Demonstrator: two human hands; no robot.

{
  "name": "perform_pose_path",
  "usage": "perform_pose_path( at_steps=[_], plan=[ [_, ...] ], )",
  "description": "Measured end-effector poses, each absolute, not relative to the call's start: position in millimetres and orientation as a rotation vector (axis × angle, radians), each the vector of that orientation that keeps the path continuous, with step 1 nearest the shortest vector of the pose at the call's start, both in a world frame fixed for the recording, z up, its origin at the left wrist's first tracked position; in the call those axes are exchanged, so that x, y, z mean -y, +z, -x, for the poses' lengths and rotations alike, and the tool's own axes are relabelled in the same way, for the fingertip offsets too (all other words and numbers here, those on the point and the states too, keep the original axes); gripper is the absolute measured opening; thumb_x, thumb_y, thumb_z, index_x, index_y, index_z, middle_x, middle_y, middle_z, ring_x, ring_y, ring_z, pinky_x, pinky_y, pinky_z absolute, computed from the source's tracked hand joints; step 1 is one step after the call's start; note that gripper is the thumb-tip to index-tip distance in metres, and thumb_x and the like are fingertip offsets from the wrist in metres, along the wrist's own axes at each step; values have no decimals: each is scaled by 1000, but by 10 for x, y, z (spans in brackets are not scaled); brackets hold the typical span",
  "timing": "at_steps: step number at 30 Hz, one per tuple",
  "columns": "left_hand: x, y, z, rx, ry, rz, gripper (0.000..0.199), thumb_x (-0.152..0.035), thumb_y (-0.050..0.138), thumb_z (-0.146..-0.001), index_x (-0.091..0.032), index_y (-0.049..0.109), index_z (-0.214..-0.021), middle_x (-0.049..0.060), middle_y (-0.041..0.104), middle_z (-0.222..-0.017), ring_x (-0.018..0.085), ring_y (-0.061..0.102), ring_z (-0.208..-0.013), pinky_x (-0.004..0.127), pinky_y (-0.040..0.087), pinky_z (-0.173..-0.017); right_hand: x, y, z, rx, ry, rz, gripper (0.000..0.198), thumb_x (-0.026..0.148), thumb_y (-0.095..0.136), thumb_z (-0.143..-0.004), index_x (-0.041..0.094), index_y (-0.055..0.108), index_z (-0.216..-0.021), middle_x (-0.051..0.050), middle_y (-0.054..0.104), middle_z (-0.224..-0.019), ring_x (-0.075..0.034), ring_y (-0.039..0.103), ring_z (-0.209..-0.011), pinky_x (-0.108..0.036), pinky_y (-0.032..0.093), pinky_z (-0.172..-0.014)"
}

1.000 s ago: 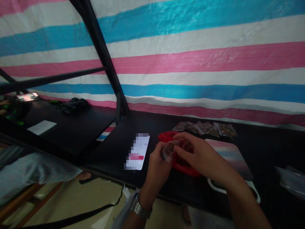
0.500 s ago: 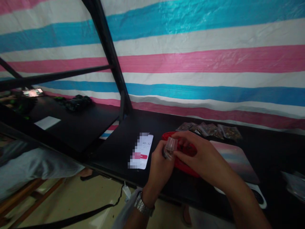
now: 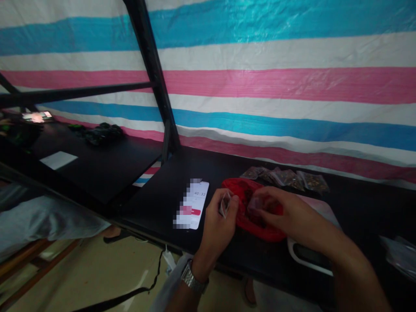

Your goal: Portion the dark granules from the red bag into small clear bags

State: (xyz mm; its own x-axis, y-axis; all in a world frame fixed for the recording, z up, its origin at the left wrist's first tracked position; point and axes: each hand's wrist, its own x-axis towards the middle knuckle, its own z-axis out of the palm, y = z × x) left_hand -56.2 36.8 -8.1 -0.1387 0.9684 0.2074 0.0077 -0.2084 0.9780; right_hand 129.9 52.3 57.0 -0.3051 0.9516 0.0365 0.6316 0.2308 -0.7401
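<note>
My left hand (image 3: 221,213) is closed around a small clear plastic bag (image 3: 225,204), whose mouth gapes upward. My right hand (image 3: 280,209) grips a small clear plastic cup (image 3: 255,205) by its side, tilted down inside a red plastic bag (image 3: 273,235). Dark contents show in the red bag; my fingers partly hide them. The red bag stands open on the black table, between my two hands. Several filled zip bags (image 3: 287,177) lie in a row just behind it.
A white scale (image 3: 310,260) sits partly under my right forearm. A lit phone (image 3: 195,206) lies left of my hands. Clear plastic bags (image 3: 399,255) lie at the far right. A black post (image 3: 156,82) rises at the table's left corner; a person's leg (image 3: 48,229) shows beyond.
My right hand has moved the cup right and down from the mouth of the small bag into the red bag. My left hand stays almost in place, still holding the small bag.
</note>
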Motion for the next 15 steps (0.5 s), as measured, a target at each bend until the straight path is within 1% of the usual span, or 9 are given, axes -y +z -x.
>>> perform_pose_path(
  at_steps=[3,5,6,9,11,12,14,15],
  plan=[
    [-343,-89,666,-1298,1498,-1355,17,-36,59,-101,-22,58,-91,-4,53,-78,14,53,-71,25,44,-68,-524,490,-1430,2147,880,1601,33,8,66,-76,23,76,-103,-3,79,-94,-20,73,-81,-30,56,-72],
    [-312,-78,722,-1433,1553,-1443,14,-32,59,-101,-22,58,-91,-3,54,-78,15,53,-70,27,43,-67,-539,456,-1454,2151,792,1650,40,4,65,-73,22,77,-107,-4,79,-99,-20,72,-83,-30,54,-74],
    [-288,-66,736,-1518,1608,-1506,11,-31,60,-100,-23,59,-92,-1,56,-80,16,55,-73,28,44,-69,-553,443,-1450,2151,753,1648,42,3,65,-73,22,77,-109,-5,79,-103,-20,72,-86,-30,54,-77],
    [-171,-2,694,-1653,1833,-1720,6,-24,66,-96,-23,60,-98,3,63,-91,20,60,-85,32,47,-78,-621,396,-1404,2147,696,1622,46,0,62,-73,21,76,-112,-5,78,-108,-19,73,-89,-30,53,-80],
    [-64,40,586,-1541,1874,-1780,9,-19,64,-97,-24,58,-101,3,63,-92,20,61,-86,31,48,-76,-685,342,-1365,2140,683,1607,43,1,63,-76,20,76,-112,-5,77,-106,-18,72,-87,-30,53,-79],
    [-9,54,511,-1474,1844,-1788,9,-18,63,-97,-24,58,-100,2,62,-89,18,61,-81,30,47,-72,-720,308,-1347,2132,678,1597,41,2,63,-78,20,75,-112,-5,77,-105,-18,72,-86,-30,53,-79],
    [96,60,340,-1363,1706,-1756,7,-18,60,-100,-24,57,-99,0,60,-85,16,60,-74,29,47,-70,-786,240,-1317,2090,659,1580,34,5,65,-82,19,75,-112,-6,77,-104,-18,73,-85,-30,54,-79],
    [141,54,250,-1319,1645,-1750,6,-19,60,-100,-24,57,-99,0,61,-84,16,60,-73,30,48,-71,-811,215,-1308,2059,650,1578,31,7,66,-84,19,75,-111,-7,77,-105,-18,73,-86,-31,55,-79]
  ],
)
